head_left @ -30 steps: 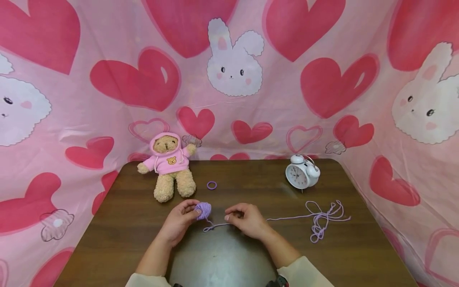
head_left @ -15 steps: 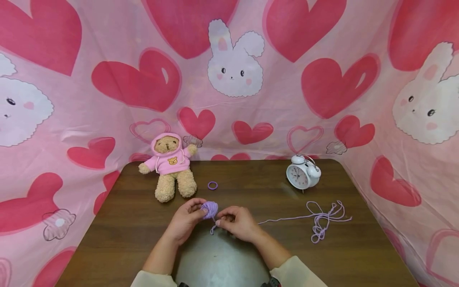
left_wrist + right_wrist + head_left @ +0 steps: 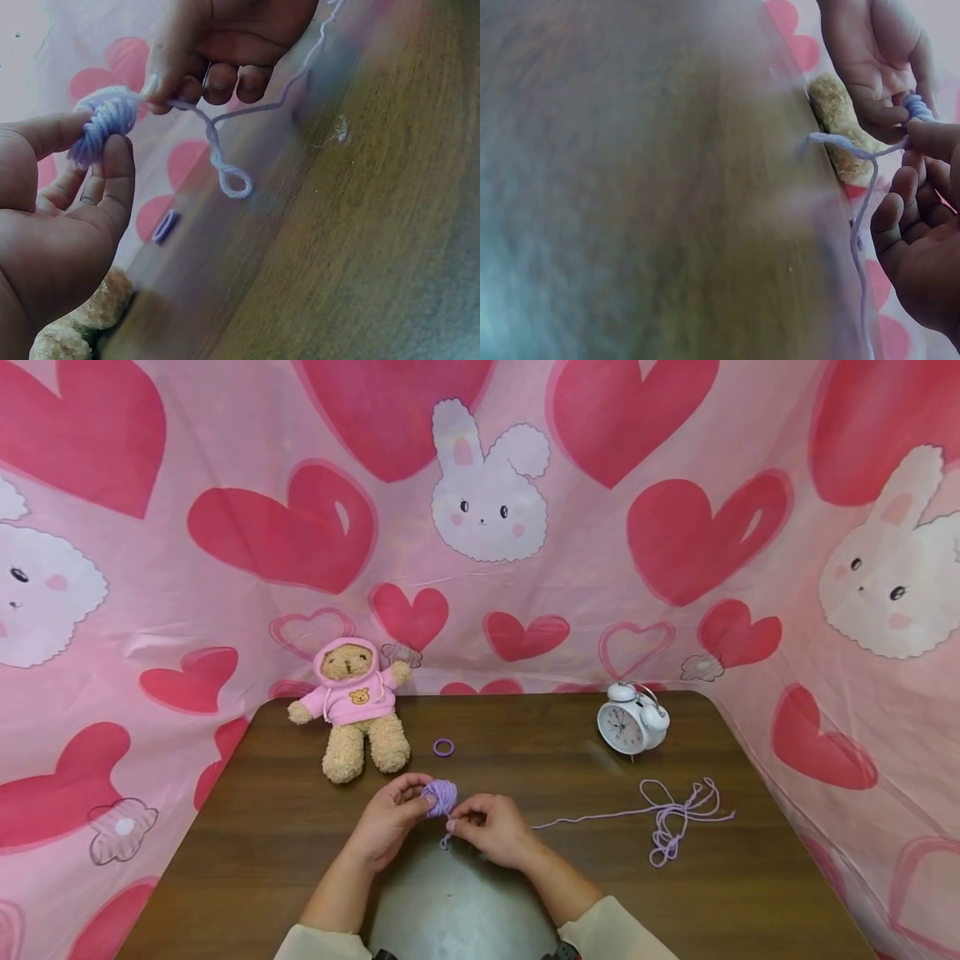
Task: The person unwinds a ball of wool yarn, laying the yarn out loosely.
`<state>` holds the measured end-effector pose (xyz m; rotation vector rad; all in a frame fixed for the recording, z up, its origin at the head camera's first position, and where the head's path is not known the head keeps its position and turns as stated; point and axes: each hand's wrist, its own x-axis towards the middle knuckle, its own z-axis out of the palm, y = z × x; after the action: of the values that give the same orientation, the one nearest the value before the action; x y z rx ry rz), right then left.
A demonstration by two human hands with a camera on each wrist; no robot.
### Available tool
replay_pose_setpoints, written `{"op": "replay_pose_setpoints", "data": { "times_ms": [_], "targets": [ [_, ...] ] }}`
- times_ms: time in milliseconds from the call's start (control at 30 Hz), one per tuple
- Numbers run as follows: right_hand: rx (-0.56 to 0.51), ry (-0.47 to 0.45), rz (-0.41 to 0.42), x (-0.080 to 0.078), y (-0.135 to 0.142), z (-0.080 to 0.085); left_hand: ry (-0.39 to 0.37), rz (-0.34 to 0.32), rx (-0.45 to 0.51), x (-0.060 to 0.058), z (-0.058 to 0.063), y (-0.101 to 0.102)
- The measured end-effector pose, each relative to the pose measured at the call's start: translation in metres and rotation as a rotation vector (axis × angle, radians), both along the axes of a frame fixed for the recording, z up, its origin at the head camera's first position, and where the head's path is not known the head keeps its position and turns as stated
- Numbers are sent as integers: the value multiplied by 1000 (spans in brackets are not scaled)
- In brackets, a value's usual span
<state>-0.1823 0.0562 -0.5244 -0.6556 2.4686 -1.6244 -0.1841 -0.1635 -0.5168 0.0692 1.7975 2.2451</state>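
Note:
A small wound ball of lilac yarn point(image 3: 441, 797) is held between the thumb and fingers of my left hand point(image 3: 390, 818). Close beside it on the right, my right hand point(image 3: 491, 831) pinches the strand between thumb and forefinger, near where it leaves the ball. In the left wrist view a twisted loop of yarn point(image 3: 234, 184) dangles below the pinching fingertips. From there the strand runs past my right hand across the table to a loose tangle of lilac yarn point(image 3: 671, 827) on the right.
A teddy bear in a pink hoodie point(image 3: 360, 702) sits at the table's back left. Right of its feet lies a purple ring point(image 3: 443, 747). A white twin-bell alarm clock point(image 3: 630, 727) stands at the back right. The brown table point(image 3: 240, 860) meets a pink heart-patterned cloth point(image 3: 525, 593) behind.
My right hand has moved left, up close to the ball, and the slack between the hands has shortened. My left hand has shifted slightly right with the ball.

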Motion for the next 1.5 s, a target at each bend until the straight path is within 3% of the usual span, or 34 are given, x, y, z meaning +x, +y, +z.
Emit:
{"op": "replay_pose_setpoints", "data": {
  "times_ms": [533, 933, 1167, 1500],
  "targets": [
    [-74, 6, -77, -7, 19, 22, -24, 8, -9, 3, -5, -5],
    [-169, -89, -116, -17, 33, 30, -20, -19, -15, 3, -9, -12],
    [-99, -29, -189, -23, 40, 29, -13, -58, -19, 5, -11, -16],
    [-71, -10, -193, -25, 54, 23, -30, -61, 14, 5, -7, -19]
  ]
}}
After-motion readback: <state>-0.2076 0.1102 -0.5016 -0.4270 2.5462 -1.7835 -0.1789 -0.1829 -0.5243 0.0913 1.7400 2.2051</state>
